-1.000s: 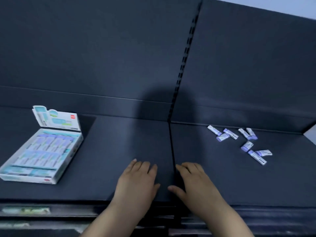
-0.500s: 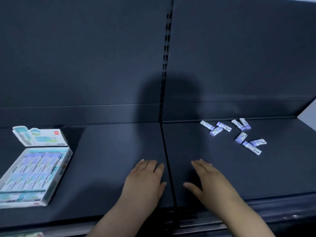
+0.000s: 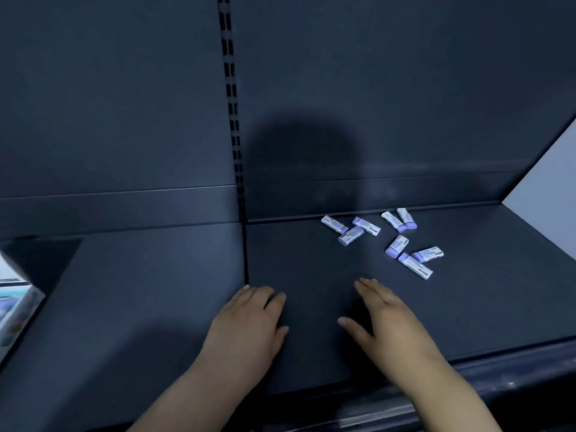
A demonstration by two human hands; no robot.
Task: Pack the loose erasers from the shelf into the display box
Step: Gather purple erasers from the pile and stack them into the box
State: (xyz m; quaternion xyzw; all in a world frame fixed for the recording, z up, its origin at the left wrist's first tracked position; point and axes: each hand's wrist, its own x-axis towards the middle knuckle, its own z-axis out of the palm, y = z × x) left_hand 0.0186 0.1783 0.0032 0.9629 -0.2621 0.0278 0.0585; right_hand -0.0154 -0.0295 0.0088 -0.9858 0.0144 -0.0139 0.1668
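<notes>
Several loose erasers (image 3: 396,246), white-sleeved with purple ends, lie scattered on the dark shelf (image 3: 498,291) at the back right. The display box (image 3: 17,310) is only partly in view at the far left edge, blurred. My left hand (image 3: 249,322) lies flat on the shelf near the middle seam, fingers straight, holding nothing. My right hand (image 3: 386,319) is stretched out flat, fingers pointing toward the erasers, and stops short of them, about a hand's length away.
A slotted upright (image 3: 232,120) runs down the dark back panel and meets the seam between two shelf boards. The shelf's front lip (image 3: 467,378) crosses below my wrists. A pale wall (image 3: 548,188) shows at the right end.
The view has swung right, pushing the display box almost out of frame on the left. My right hand has slid forward and right toward the erasers; my left hand stays flat.
</notes>
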